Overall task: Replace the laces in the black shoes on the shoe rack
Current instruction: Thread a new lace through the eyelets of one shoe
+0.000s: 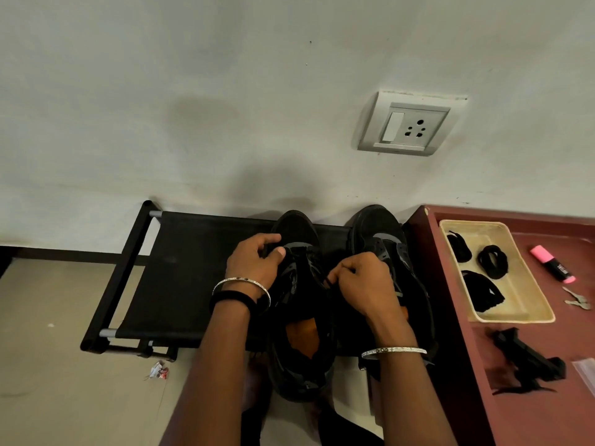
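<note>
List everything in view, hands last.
shoe rack: 1, black, against wall
shoes: 2, black, on shoe rack
table: 1, maroon, right of rack
tray: 1, beige, on table
lace bundles: 3, black, in tray
highlighter: 1, pink, right of tray
keys: count unclear, silvery, right of tray
unidentified object: 1, black, table, near side
socket: 1, white, on wall
wrapper: 1, red-white, on floor
left hand: 1, grips left shoe
right hand: 1, pinches lace

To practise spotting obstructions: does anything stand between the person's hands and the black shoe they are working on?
Nothing visible does. The left hand and right hand are directly on the black shoe standing on the shoe rack, and both appear to pinch its lace near the eyelets.
</note>
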